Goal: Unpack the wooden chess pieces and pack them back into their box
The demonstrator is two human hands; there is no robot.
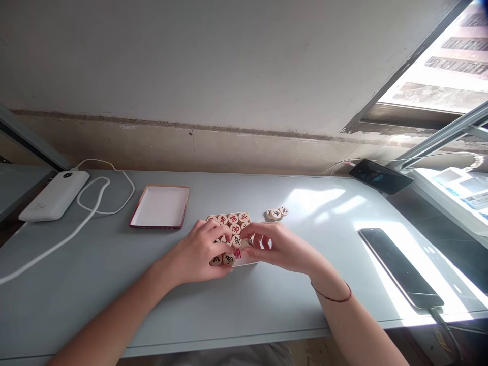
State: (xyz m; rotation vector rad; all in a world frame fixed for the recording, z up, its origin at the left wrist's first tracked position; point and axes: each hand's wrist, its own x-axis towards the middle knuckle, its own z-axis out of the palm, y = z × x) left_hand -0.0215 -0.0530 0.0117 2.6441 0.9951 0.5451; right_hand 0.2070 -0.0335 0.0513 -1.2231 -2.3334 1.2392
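A small open box (pixel 249 217) on the desk holds rows of round wooden Chinese chess pieces (pixel 233 218) with red or black characters. My left hand (pixel 202 249) curls over the box's left side, fingertips on the pieces, thumb along the near edge. Two black-marked pieces, one a horse piece (pixel 229 259), show between its thumb and forefinger. At the right side, my right hand (pixel 278 244) pinches a chess piece (pixel 249 241), partly hidden by the fingers. Red marks show on the box floor between the hands. Just beyond my right hand lie several loose pieces (pixel 276 214), overlapping.
A shallow box lid (pixel 160 207) lies inside-up to the left. Farther left are a white power bank (pixel 55 195) and its looping cable (pixel 68 236). On the right, one phone (pixel 400 267) lies plugged in; another phone (pixel 381 176) leans near a metal post.
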